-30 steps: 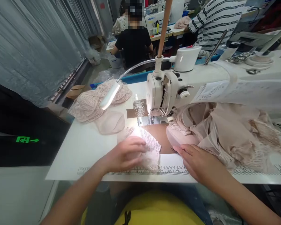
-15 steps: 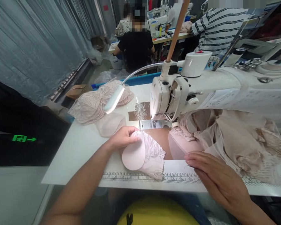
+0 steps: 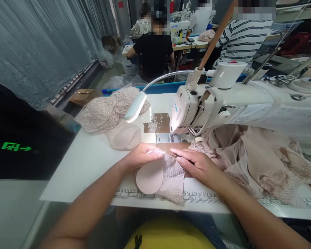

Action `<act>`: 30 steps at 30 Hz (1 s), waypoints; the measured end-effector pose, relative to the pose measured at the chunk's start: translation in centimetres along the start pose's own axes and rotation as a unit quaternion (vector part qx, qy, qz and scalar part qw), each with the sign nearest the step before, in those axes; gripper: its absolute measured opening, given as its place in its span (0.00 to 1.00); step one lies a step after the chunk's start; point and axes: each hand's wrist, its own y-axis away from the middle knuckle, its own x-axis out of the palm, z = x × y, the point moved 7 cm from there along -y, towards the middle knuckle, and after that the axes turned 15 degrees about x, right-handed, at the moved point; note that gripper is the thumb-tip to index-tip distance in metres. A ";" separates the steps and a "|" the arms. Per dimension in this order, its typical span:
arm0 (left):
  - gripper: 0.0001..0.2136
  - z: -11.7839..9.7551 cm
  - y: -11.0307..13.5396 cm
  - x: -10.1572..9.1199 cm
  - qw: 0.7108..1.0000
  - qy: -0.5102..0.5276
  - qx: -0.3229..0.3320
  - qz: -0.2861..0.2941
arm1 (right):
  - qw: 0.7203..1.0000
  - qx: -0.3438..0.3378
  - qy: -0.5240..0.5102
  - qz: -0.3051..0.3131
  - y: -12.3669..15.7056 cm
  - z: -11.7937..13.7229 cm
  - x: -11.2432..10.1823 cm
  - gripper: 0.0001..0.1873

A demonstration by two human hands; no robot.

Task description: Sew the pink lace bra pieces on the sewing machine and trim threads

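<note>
My left hand (image 3: 141, 156) pinches the top edge of a pale pink lace bra cup (image 3: 174, 173), with thumb above and fingers behind. A smooth rounded cup pad (image 3: 149, 177) shows on its left side, hanging toward the table's front edge. My right hand (image 3: 197, 164) is closed close by, its fingertips at the upper edge of the lace. A thin dark tool (image 3: 174, 155) pokes out from between those fingers; its kind is not clear. Just behind both hands is the needle area of a white sewing machine (image 3: 182, 107).
Beige lace pieces (image 3: 101, 112) lie stacked at the back left, beside a sheer cup (image 3: 125, 135). A lamp (image 3: 136, 107) leans over the table. Crumpled beige garments (image 3: 269, 159) fill the right side. A printed ruler (image 3: 202, 197) runs along the front edge. Co-workers sit beyond.
My right hand has come left and up from the fabric at the right to the lace's top edge. The left hand keeps its pinch, and the lace is slightly turned. The view has shifted a little.
</note>
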 end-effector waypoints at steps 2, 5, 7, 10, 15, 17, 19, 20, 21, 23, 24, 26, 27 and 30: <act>0.14 0.3 0.0 -0.1 1.000 -0.003 -0.007 -0.005 | 0.999 -0.004 -0.032 0.015 -0.8 0.3 0.1 0.22; 0.15 0.5 -0.1 -0.1 1.000 0.005 -0.001 -0.006 | 0.997 -0.006 -0.064 0.033 -1.5 0.8 0.4 0.18; 0.15 0.6 -0.2 -0.1 1.000 0.015 0.008 -0.002 | 0.997 -0.002 -0.070 0.043 -1.6 1.1 0.8 0.14; 0.15 0.8 -0.3 0.0 1.000 0.023 0.015 0.010 | 0.994 0.005 -0.094 0.054 -1.7 1.4 1.3 0.10; 0.17 0.8 -0.4 0.3 0.999 0.030 0.015 0.027 | 0.983 0.022 -0.171 0.067 -2.1 1.0 2.2 0.09; 0.20 0.6 -0.3 0.5 0.999 0.038 0.008 0.033 | 0.982 0.024 -0.177 0.059 -2.2 0.8 2.3 0.09; 0.21 0.4 -0.3 0.7 0.999 0.039 0.000 0.038 | 0.982 0.024 -0.180 0.055 -2.2 0.6 2.3 0.09; 0.21 0.3 -0.2 0.7 0.999 0.037 -0.003 0.039 | 0.982 0.025 -0.181 0.055 -2.2 0.5 2.3 0.10; 0.21 0.2 -0.2 0.8 0.999 0.036 -0.005 0.041 | 0.981 0.027 -0.184 0.057 -2.3 0.4 2.3 0.10; 0.20 0.2 -0.1 0.8 0.998 0.034 -0.009 0.044 | 0.979 0.027 -0.191 0.066 -2.4 0.2 2.3 0.10; 0.19 0.3 -0.1 0.7 0.998 0.034 -0.010 0.045 | 0.978 0.027 -0.194 0.074 -2.4 0.1 2.3 0.10; 0.17 0.8 -0.1 0.6 0.998 0.033 -0.013 0.046 | 0.976 0.025 -0.197 0.091 -2.5 0.0 2.4 0.10; 0.16 1.0 -0.2 0.6 0.998 0.032 -0.013 0.045 | 0.975 0.023 -0.196 0.099 -2.5 0.0 2.5 0.10; 0.17 1.6 -0.2 0.6 0.998 0.026 -0.010 0.052 | 0.977 0.019 -0.182 0.111 -2.4 0.1 2.8 0.10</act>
